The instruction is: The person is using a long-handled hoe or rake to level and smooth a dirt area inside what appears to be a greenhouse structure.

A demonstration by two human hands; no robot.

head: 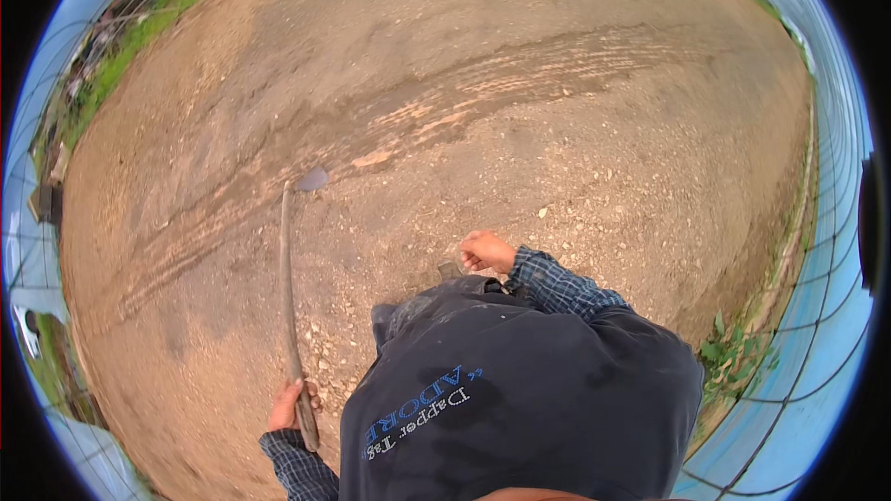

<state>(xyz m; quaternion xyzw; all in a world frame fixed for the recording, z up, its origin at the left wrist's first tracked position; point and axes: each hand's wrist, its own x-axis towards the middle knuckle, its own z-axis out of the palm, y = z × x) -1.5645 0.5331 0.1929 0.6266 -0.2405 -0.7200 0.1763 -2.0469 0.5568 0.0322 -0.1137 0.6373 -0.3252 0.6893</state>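
Observation:
My left hand point(287, 405) is wrapped around the lower end of a long wooden handle point(287, 278), down at the left of the head view. The handle, slightly bent, belongs to a hoe and runs up and away from me. Its grey metal blade point(312, 179) is at the far end, at the edge of a tyre track; whether it touches the soil is hard to tell. Out in front of my torso, my right hand point(487, 251) has loosely curled fingers and nothing visible in it. Both forearms wear checked sleeves.
A ridged tyre track point(431, 115) crosses the brown gravelly ground point(612, 181). Blue sheeting with wire mesh point(828, 223) borders the right side. Grass point(150, 35) lines the upper left, near a dark block point(49, 203). A leafy plant point(731, 355) grows at the lower right.

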